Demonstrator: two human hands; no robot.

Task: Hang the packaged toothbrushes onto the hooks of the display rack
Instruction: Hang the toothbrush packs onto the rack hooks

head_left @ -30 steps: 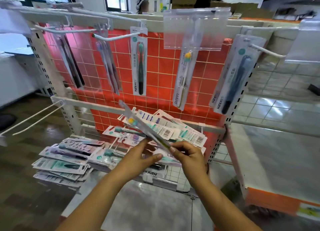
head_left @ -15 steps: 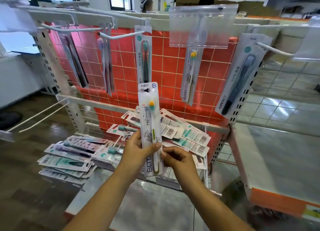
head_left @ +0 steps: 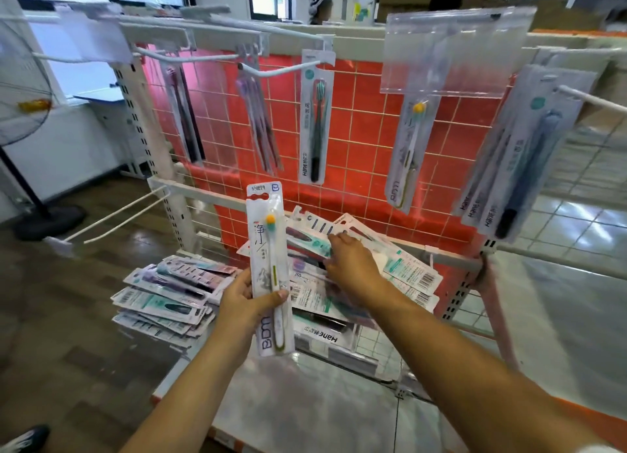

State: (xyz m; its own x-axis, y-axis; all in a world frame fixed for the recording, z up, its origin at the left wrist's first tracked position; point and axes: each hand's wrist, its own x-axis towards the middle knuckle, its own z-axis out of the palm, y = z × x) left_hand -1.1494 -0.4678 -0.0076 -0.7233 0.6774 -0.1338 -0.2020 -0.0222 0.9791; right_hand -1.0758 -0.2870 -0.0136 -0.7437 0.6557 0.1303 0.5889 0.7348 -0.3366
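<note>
Left hand [head_left: 244, 303] holds toothbrush pack [head_left: 269, 266]; right hand [head_left: 353, 266] on pile [head_left: 400, 276].

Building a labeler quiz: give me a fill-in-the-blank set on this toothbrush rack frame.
1. The upright white BDM toothbrush pack sits in the ___ hand's grip.
2. The right hand reaches into the loose ___ of packs on the shelf.
3. The rack's grid backing is coloured ___.

Missing: left; pile; red

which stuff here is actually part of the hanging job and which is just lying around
Part of the job:
- packaged toothbrush held upright in left hand
- loose packs under right hand
- stacked packs
- rack hooks
- hung packs

Just around:
- standing fan
- cardboard boxes
</note>
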